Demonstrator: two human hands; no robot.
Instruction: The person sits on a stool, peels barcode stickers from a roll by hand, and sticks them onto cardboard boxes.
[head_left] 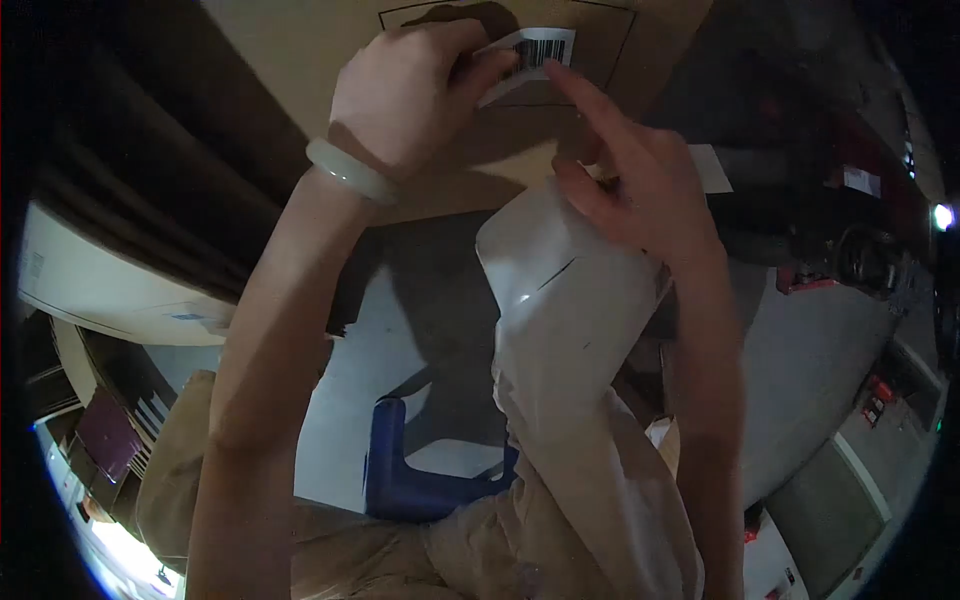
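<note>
A white barcode label [560, 40] lies partly against the brown cardboard box [470, 155], inside a printed rectangle. My left hand [405, 95], with a pale bangle [350, 172] on the wrist, pinches the label's left end, which lifts off the cardboard. The index finger of my right hand [650, 190] stretches out and touches the label's lower right. Its thumb and other fingers curl at the top of a long glossy white sheet [560, 300], which hangs down across my lap; the exact grip is partly hidden.
Below the box, a blue frame-like object [430, 490] stands on the grey floor [400, 340] by my legs. Another large box-like surface [120, 275] curves along the left. Dark equipment [865, 260] and a red item [880, 395] are on the right.
</note>
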